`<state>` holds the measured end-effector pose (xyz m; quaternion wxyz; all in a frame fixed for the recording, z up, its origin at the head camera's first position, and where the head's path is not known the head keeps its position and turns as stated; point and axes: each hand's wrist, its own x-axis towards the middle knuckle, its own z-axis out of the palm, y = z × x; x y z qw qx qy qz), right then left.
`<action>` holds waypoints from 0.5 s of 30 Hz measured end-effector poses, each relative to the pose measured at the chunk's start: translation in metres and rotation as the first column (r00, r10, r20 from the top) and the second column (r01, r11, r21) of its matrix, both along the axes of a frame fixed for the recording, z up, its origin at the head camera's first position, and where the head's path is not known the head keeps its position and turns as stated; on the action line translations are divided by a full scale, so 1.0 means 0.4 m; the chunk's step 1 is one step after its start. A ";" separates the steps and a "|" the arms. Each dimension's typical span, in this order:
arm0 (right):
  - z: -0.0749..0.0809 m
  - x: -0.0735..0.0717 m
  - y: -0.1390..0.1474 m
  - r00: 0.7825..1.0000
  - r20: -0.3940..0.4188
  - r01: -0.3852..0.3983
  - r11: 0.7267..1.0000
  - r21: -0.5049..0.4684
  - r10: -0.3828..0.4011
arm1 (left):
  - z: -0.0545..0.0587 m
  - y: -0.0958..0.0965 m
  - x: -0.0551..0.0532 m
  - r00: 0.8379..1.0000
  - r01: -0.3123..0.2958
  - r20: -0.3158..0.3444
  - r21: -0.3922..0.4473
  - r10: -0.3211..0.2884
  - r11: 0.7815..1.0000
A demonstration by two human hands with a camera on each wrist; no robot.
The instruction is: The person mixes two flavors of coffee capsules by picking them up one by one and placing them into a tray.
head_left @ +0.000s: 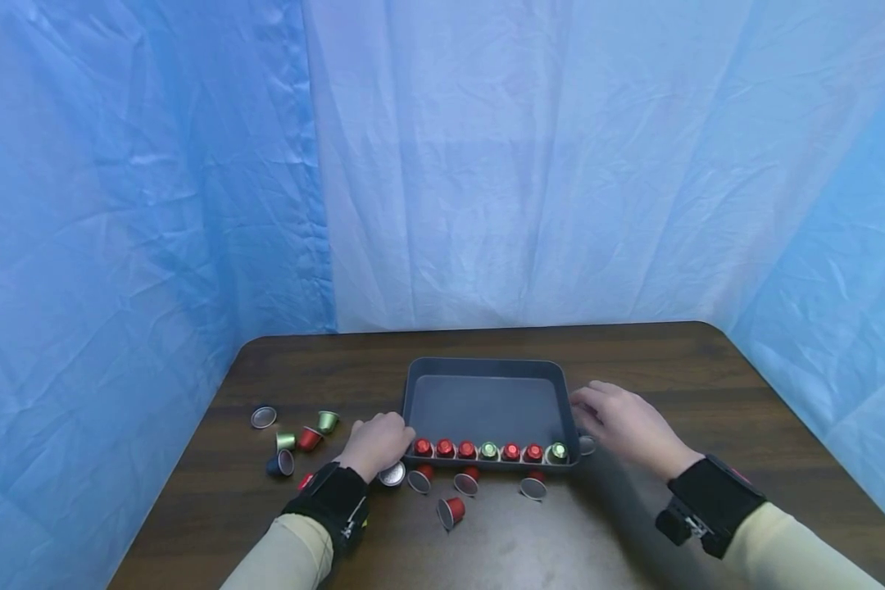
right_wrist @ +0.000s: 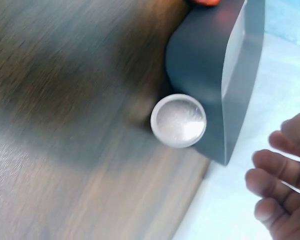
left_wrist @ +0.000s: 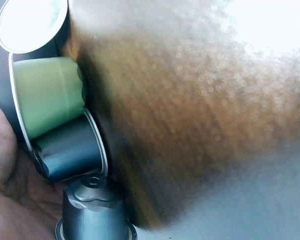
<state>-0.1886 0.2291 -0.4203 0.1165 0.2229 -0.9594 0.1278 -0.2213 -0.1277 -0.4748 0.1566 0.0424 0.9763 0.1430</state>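
My left hand (head_left: 378,445) is at the left side of a dark rectangular tray (head_left: 479,400), its fingers near the rim and mostly hidden. A green coffee capsule (left_wrist: 47,95) and two dark capsules, one slanted (left_wrist: 72,150) and one upright (left_wrist: 94,212), crowd beside that palm in the left wrist view; I cannot tell whether the hand grips any. My right hand (head_left: 623,424) hovers by the tray's right side with loosely bent fingers and nothing in them. A capsule with a silvery lid (right_wrist: 178,121) leans at the tray's outer corner. Red and green capsules (head_left: 467,450) line the tray's near edge.
Several red capsules (head_left: 451,512) lie in front of the tray on the wooden table (head_left: 649,352). Left of the left hand are green (head_left: 328,421), red (head_left: 309,439) and dark blue (head_left: 281,463) ones. Blue and white sheets (head_left: 487,164) hang behind the table.
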 end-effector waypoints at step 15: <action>-0.026 0.009 0.029 0.994 0.054 0.094 0.996 -0.007 -0.094 | 0.004 -0.001 -0.001 0.999 0.042 -0.001 -0.033 -0.042 0.999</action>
